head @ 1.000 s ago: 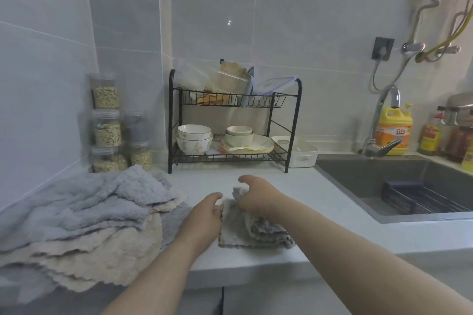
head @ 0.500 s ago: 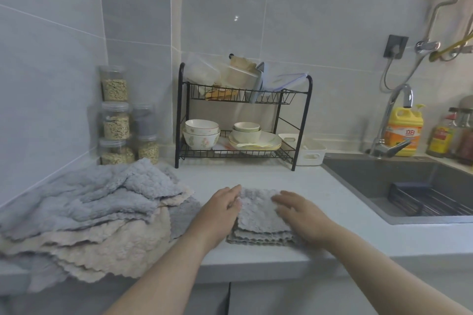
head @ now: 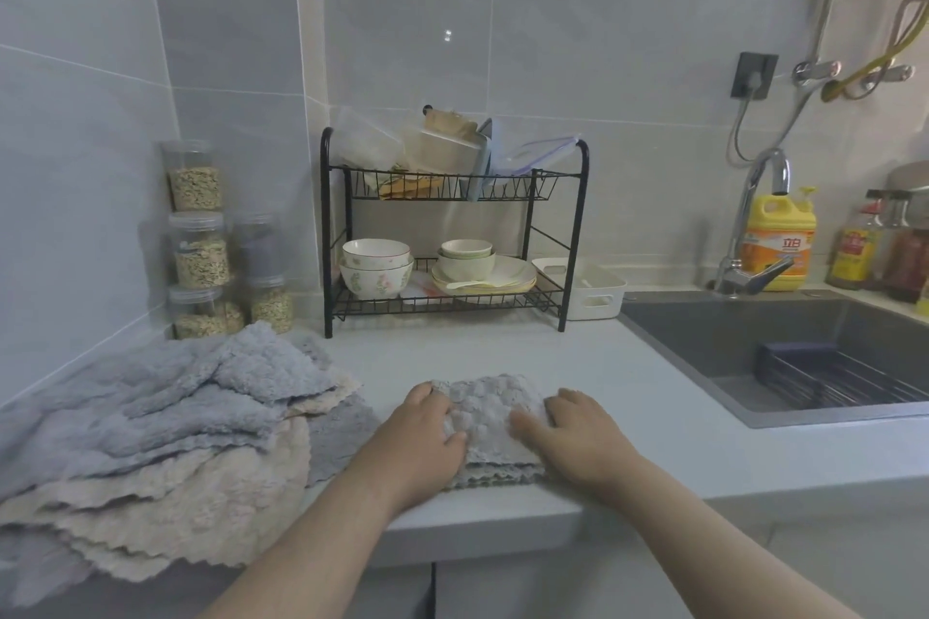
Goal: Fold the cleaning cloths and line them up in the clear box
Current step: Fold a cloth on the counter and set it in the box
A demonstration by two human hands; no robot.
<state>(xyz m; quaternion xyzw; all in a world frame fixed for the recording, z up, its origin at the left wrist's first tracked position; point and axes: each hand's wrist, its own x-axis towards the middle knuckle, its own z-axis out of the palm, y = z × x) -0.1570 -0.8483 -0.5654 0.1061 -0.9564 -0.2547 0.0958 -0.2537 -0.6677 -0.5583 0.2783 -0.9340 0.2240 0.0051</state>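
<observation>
Folded cloth [head: 490,420]: grey, layered, at the front edge of the surface [head: 643,397], just beside the unfolded pile [head: 166,422]. Left hand [head: 427,442], right hand [head: 573,437]: fingers relaxed, pressing flat on the cloth, gripping nothing. Risk: plush layers spring open, or slide off the edge, once pressure lifts.

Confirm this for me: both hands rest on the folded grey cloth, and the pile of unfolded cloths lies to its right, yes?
Not quite. The head view shows the pile of unfolded cloths lying to the left of the folded grey cloth, not its right. The left hand and right hand do both rest on that cloth.
</observation>
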